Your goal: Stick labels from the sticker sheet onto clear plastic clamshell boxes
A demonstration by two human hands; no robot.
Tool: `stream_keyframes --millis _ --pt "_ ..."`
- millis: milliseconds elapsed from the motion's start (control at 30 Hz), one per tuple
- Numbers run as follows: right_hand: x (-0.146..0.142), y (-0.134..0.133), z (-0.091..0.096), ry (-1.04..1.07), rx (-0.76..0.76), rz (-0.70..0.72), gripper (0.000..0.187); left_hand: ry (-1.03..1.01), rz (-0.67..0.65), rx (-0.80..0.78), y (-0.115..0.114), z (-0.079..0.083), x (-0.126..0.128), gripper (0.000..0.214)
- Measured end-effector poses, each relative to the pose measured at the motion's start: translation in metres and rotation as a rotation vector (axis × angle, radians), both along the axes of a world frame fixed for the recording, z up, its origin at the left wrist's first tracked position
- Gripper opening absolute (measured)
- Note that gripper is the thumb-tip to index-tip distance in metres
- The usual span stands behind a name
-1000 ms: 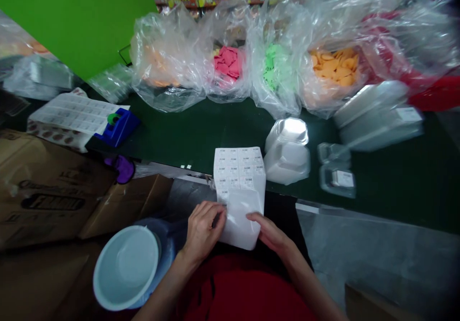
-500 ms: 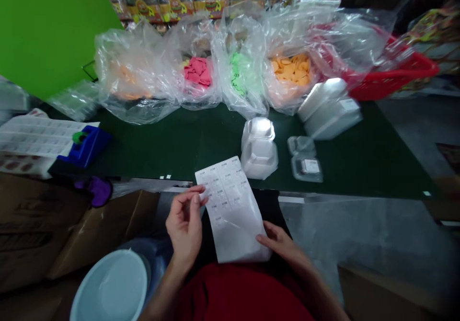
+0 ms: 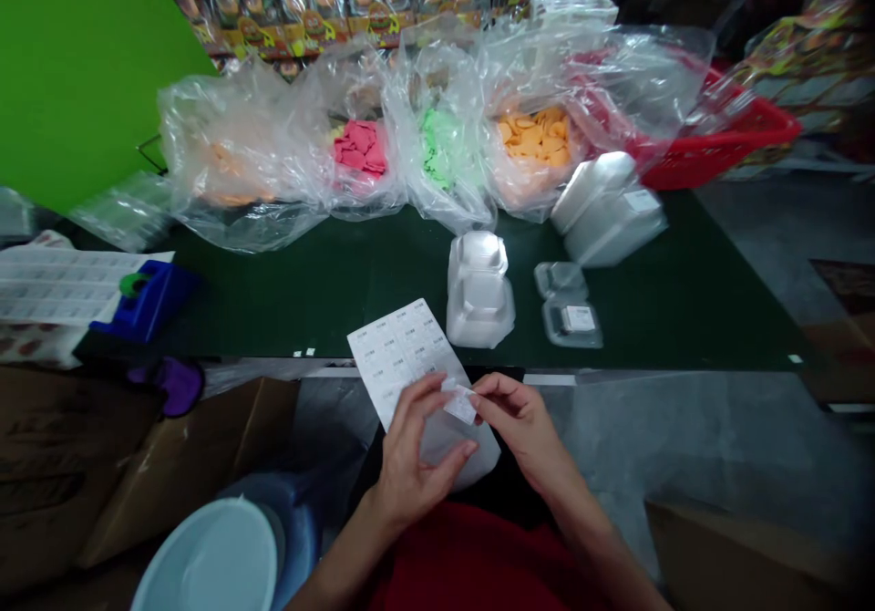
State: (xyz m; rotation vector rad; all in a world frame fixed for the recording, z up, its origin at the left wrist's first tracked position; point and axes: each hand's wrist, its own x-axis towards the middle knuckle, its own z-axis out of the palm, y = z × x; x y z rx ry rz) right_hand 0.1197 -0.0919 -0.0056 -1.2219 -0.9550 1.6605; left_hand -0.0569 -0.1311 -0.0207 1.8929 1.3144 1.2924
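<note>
No legible text — blurry label sheet point(image 3: 398, 354)

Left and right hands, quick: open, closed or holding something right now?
Left hand: open, thumb spread; whether it touches the small white label cannot be told.
Right hand: closed, pinching that label by its edge.

Dark-green flat bench point(image 3: 273, 296) free between blue plastic dispenser point(image 3: 154, 305) and white rectangular label sheet point(image 3: 386, 351); crumpled clear bags point(image 3: 465, 164) block rear.

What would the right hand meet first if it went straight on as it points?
Beyond the small white label it pinches, the right hand would probably meet the left hand first, though depth between them is unclear.
</note>
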Motion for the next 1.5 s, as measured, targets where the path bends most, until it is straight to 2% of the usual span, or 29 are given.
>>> stream_keyframes --millis 67,100,167,233,333,433,500,567,667,733,867,1300,1500 --pt "0.005 0.005 0.005 -0.062 0.085 0.08 0.02 -0.083 0.048 -0.178 0.011 0.015 -0.005 0.041" --pt "0.007 0.007 0.009 -0.098 0.126 0.116 0.018 -0.101 0.05 -0.239 0.018 0.023 -0.006 0.032" --pt "0.009 0.012 0.02 -0.165 0.192 0.148 0.016 -0.077 -0.007 -0.3 0.035 0.039 -0.008 0.01" --pt "0.012 0.019 0.032 -0.182 0.228 0.125 0.014 -0.03 -0.092 -0.286 0.053 0.054 -0.007 0.013" --pt "0.022 0.032 0.047 -0.127 0.258 -0.025 0.016 -0.039 -0.084 -0.18 0.081 0.076 0.001 0.016" --pt "0.041 0.046 0.055 -0.13 0.313 -0.28 0.031 -0.165 0.076 -0.138 0.111 0.093 0.012 0.018" --pt "0.054 0.056 0.054 -0.157 0.343 -0.395 0.031 -0.25 0.145 -0.169 0.13 0.098 0.02 0.019" --pt "0.061 0.066 0.048 -0.179 0.349 -0.443 0.027 -0.313 0.143 -0.205 0.146 0.097 0.028 0.023" --pt "0.06 0.08 0.035 -0.213 0.366 -0.459 0.024 -0.35 0.127 -0.223 0.162 0.086 0.038 0.064" --pt "0.054 0.088 0.029 -0.244 0.392 -0.457 0.022 -0.327 0.147 -0.223 0.167 0.079 0.043 0.076" --pt "0.043 0.102 0.024 -0.285 0.465 -0.421 0.017 -0.266 0.142 -0.246 0.17 0.071 0.045 0.076" --pt "0.024 0.116 0.025 -0.343 0.574 -0.388 0.017 -0.29 0.123 -0.324 0.175 0.067 0.043 0.08" --pt "0.015 0.123 0.023 -0.439 0.553 -0.313 0.026 -0.162 0.15 -0.2 0.169 0.054 0.044 0.043"
